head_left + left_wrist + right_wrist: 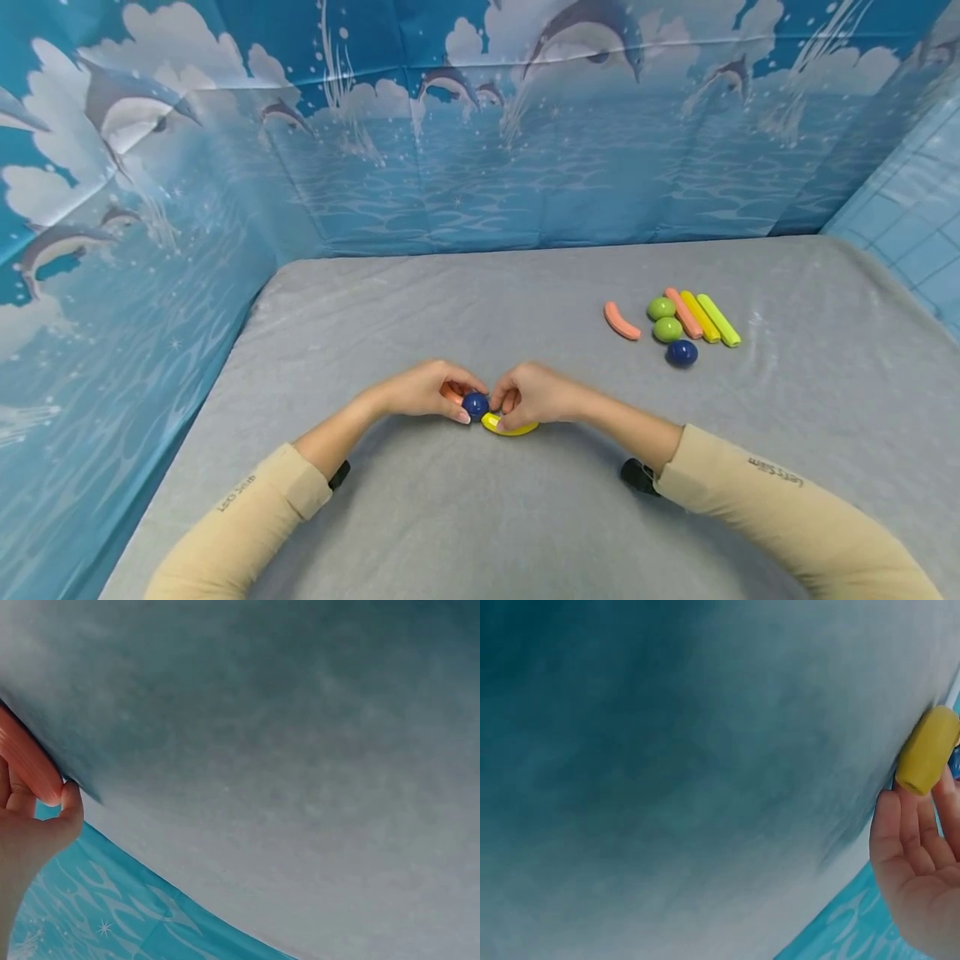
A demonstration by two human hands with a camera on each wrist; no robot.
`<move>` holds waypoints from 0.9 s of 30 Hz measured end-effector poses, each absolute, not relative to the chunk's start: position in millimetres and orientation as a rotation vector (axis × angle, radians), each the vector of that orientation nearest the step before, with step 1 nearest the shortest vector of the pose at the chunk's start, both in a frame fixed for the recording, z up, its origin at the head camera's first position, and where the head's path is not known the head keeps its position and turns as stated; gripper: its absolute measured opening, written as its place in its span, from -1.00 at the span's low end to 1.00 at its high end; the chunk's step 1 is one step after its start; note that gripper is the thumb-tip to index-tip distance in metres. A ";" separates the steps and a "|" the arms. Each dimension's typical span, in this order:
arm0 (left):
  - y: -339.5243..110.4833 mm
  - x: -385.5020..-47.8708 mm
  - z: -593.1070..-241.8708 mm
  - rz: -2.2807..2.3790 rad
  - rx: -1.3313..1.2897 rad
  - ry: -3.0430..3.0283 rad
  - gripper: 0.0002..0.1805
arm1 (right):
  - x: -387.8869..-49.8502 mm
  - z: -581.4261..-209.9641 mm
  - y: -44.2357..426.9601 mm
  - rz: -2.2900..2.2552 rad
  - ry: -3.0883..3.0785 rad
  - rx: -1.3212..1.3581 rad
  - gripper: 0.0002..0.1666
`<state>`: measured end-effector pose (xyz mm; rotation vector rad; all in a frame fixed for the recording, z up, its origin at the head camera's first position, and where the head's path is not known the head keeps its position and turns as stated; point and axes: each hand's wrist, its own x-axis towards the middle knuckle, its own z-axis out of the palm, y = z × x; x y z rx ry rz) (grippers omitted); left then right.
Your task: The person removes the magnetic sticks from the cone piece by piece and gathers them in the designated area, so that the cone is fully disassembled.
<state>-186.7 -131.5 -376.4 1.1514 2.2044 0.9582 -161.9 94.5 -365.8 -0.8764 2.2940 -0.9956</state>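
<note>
In the head view, my left hand [429, 390] has thumb and fingertips on either side of a glossy blue ball [475, 406], pinching it. A curved orange rod [28, 759] lies between the same hand's thumb and fingers, its far end hidden in the left wrist view. Close on the right, my right hand [542, 395] holds a curved yellow rod [510, 427] with its thumb on top. One end of that rod is at the ball; whether they are joined I cannot tell. The right wrist view shows the yellow rod's blunt end by the fingers.
At the back right of the grey-covered table [480, 517] lie a curved orange rod [622, 322], two green balls [667, 330], another blue ball [682, 353], and straight orange [684, 313], yellow [701, 317] and lime [718, 320] rods. A dolphin-print curtain [480, 183] hangs behind.
</note>
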 end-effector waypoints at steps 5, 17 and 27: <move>-131.7 -186.8 -379.0 0.963 1.145 2.205 -0.59 | -160.2 -367.2 89.3 -0.985 2.304 -0.881 -0.83; -132.5 -186.8 -378.2 0.975 1.099 2.201 -0.60 | -161.1 -368.4 87.3 -0.961 2.271 -0.964 -0.91; -132.1 -187.9 -379.4 0.968 1.093 2.204 -0.58 | -164.3 -370.7 90.4 -0.952 2.253 -1.015 -0.92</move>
